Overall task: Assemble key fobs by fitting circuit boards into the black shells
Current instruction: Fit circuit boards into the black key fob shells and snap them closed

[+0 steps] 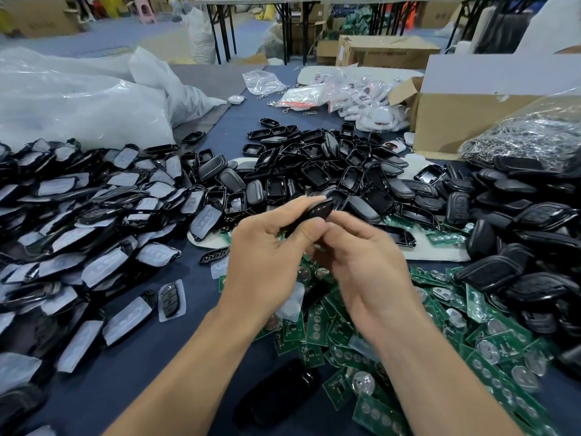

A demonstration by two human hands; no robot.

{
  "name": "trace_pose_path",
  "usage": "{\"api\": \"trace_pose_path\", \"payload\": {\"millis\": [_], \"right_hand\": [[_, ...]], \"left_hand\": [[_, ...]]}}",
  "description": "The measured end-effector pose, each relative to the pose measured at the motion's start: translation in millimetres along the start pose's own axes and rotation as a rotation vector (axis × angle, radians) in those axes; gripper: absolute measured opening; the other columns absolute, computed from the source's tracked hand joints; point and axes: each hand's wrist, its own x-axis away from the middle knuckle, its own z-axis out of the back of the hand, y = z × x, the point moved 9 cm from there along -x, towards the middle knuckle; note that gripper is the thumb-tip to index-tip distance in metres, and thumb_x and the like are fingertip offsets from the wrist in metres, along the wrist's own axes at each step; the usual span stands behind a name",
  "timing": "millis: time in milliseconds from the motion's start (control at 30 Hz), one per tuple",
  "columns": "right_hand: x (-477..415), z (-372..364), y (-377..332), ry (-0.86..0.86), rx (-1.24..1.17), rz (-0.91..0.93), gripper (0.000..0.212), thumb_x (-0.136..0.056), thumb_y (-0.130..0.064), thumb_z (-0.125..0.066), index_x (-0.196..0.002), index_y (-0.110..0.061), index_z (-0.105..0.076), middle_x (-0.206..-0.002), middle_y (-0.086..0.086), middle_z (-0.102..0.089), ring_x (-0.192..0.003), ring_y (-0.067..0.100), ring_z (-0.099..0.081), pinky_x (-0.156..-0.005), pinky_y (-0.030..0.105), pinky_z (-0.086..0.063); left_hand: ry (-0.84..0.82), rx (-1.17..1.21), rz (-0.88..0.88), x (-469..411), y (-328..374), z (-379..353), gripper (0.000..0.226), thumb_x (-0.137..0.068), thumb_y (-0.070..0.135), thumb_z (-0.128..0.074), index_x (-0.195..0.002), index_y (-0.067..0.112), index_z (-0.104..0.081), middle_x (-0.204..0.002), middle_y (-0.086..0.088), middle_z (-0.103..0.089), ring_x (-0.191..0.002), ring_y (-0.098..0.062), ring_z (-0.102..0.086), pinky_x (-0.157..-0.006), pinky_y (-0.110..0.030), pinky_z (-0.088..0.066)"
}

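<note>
My left hand (267,250) grips a glossy black key fob shell (314,214) above the middle of the table, tilted up to the right. My right hand (367,262) meets it from the right, its fingertips curled against the shell's lower end; what they pinch is hidden and blurred. Under and right of my hands lies a heap of green circuit boards (408,347) with round silver battery clips. Empty black shells (330,171) are piled behind my hands.
Fob halves with white rubber pads (88,234) cover the left of the dark blue table (195,278). Closed black fobs (528,234) stack at the right. One black fob (279,394) lies near the front edge. Cardboard box (465,114), bag of metal rings (528,136), plastic bags (78,99) behind.
</note>
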Motion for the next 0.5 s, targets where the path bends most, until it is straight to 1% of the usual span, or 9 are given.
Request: {"api": "trace_pose_path", "payload": {"millis": [67,100,167,200,267,333,367,433,500], "right_hand": [[2.7,12.5,-29.2,0.13,0.381,0.288,0.035,-0.09,0.001,-0.07,-0.105,-0.03,-0.079,-0.101,-0.01,-0.079,-0.1,0.007,-0.074,-0.085,0.021,-0.059],[4.5,12.7,-37.0,0.137,0.449,0.37,0.037,-0.088,-0.001,-0.071,-0.107,-0.032,-0.079,-0.101,-0.013,-0.079,-0.099,0.006,-0.074,-0.085,0.021,-0.059],[5.5,11.7,-38.6,0.093,0.429,0.398,0.035,-0.085,-0.002,-0.072,-0.103,-0.031,-0.082,-0.095,-0.009,-0.08,-0.092,0.009,-0.075,-0.083,0.024,-0.06],[5.4,10.9,-37.7,0.076,0.409,0.384,0.034,-0.085,-0.001,-0.072,-0.099,-0.03,-0.083,-0.091,-0.006,-0.08,-0.088,0.012,-0.075,-0.082,0.027,-0.061],[5.4,10.9,-36.0,0.066,0.383,0.357,0.03,-0.085,0.001,-0.073,-0.093,-0.026,-0.084,-0.086,-0.002,-0.08,-0.084,0.019,-0.076,-0.08,0.03,-0.062],[4.8,11.0,-32.9,0.054,0.335,0.314,0.028,-0.085,0.005,-0.074,-0.089,-0.021,-0.084,-0.084,0.002,-0.08,-0.083,0.02,-0.076,-0.078,0.028,-0.061],[4.3,11.2,-30.9,0.049,0.304,0.287,0.028,-0.085,0.007,-0.073,-0.087,-0.018,-0.084,-0.083,0.004,-0.08,-0.081,0.018,-0.076,-0.077,0.025,-0.059],[3.4,12.0,-26.6,0.051,0.262,0.243,0.026,-0.084,0.009,-0.073,-0.086,-0.015,-0.084,-0.082,0.007,-0.08,-0.079,0.016,-0.075,-0.075,0.022,-0.058],[4.1,11.0,-23.5,0.055,0.256,0.222,0.023,-0.085,0.009,-0.072,-0.087,-0.011,-0.083,-0.081,0.009,-0.08,-0.078,0.015,-0.074,-0.074,0.021,-0.057]], "left_hand": [[0.018,-0.205,-0.055,3.1,4.1,2.7,0.029,-0.094,0.028,-0.074,-0.122,0.034,-0.076,-0.114,0.022,-0.076,-0.107,0.006,-0.069,-0.093,-0.021,-0.056],[0.012,-0.287,-0.074,4.2,6.0,2.4,0.03,-0.096,0.031,-0.072,-0.126,0.033,-0.075,-0.116,0.023,-0.075,-0.109,0.009,-0.067,-0.095,-0.02,-0.055],[-0.025,-0.386,-0.095,5.6,8.4,-0.6,0.033,-0.099,0.036,-0.068,-0.131,0.033,-0.071,-0.118,0.022,-0.075,-0.109,0.009,-0.066,-0.093,-0.02,-0.055],[-0.042,-0.418,-0.107,6.4,10.0,-2.2,0.033,-0.099,0.038,-0.066,-0.131,0.034,-0.071,-0.114,0.023,-0.075,-0.105,0.009,-0.067,-0.09,-0.018,-0.054],[-0.067,-0.466,-0.143,8.5,15.3,-4.0,0.031,-0.099,0.041,-0.062,-0.129,0.037,-0.069,-0.097,0.031,-0.073,-0.094,0.01,-0.067,-0.079,-0.011,-0.051],[-0.078,-0.481,-0.174,11.3,21.8,-5.1,0.031,-0.099,0.04,-0.06,-0.13,0.042,-0.063,-0.086,0.037,-0.068,-0.085,0.01,-0.066,-0.072,-0.01,-0.048],[-0.078,-0.477,-0.178,12.0,23.4,-5.2,0.033,-0.098,0.04,-0.06,-0.131,0.045,-0.059,-0.086,0.034,-0.069,-0.083,0.006,-0.067,-0.071,-0.015,-0.051],[-0.077,-0.455,-0.163,12.6,22.4,-4.9,0.036,-0.096,0.039,-0.06,-0.131,0.048,-0.055,-0.085,0.02,-0.074,-0.08,-0.006,-0.07,-0.072,-0.034,-0.057],[-0.087,-0.425,-0.142,12.7,19.5,-4.3,0.034,-0.095,0.037,-0.06,-0.127,0.046,-0.063,-0.082,0.01,-0.077,-0.079,-0.014,-0.072,-0.072,-0.04,-0.058]]}}
